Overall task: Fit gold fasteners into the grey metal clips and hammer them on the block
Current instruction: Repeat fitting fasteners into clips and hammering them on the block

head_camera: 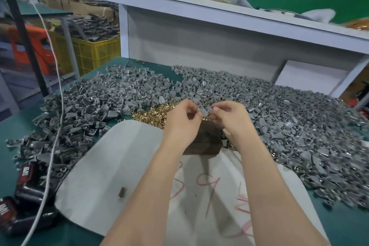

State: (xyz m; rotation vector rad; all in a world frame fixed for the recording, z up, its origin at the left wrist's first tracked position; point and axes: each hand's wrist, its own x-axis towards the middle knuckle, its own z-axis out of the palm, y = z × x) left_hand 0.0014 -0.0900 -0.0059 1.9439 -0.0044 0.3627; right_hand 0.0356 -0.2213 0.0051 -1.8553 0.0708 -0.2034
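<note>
A grey metal clip (202, 108) is being pinched between the curled fingers of the left hand (182, 119) and the right hand (227, 117), just above the dark block (205, 142). Whether a fastener is being seated cannot be told, since the fingertips are blurred. The clip's long axis seems to be slanting from beyond the left fingertips down towards the right thumb. The fitting step is judged under way. Hammering is being left for later, with loose gold fasteners (157, 114) heaped just beyond the left hand and unworked clips (299, 118) spread outward from both.
</note>
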